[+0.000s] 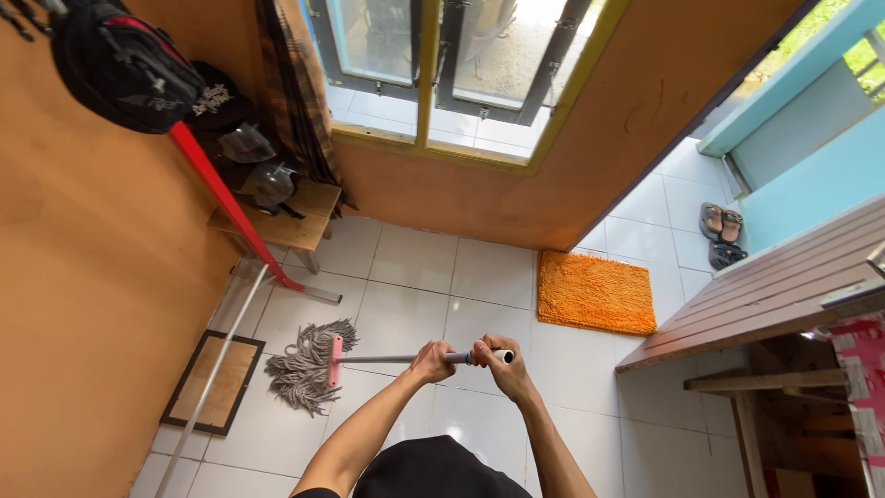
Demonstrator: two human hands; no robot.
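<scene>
Hands at work: left hand [431, 361] and right hand [496, 360] both grip the mop handle [387, 358], its grey string head [306, 367] resting on white floor tiles [489, 277] showing no visible wet streaks, near an orange mat [596, 292].

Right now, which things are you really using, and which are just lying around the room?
In use:
- left hand and right hand, both gripping the mop handle
- grey string mop head on the white tiled floor

Just lying about:
- orange mat by the doorway
- sandals outside
- wooden stool
- red-handled tool leaning on the wall
- framed board
</scene>
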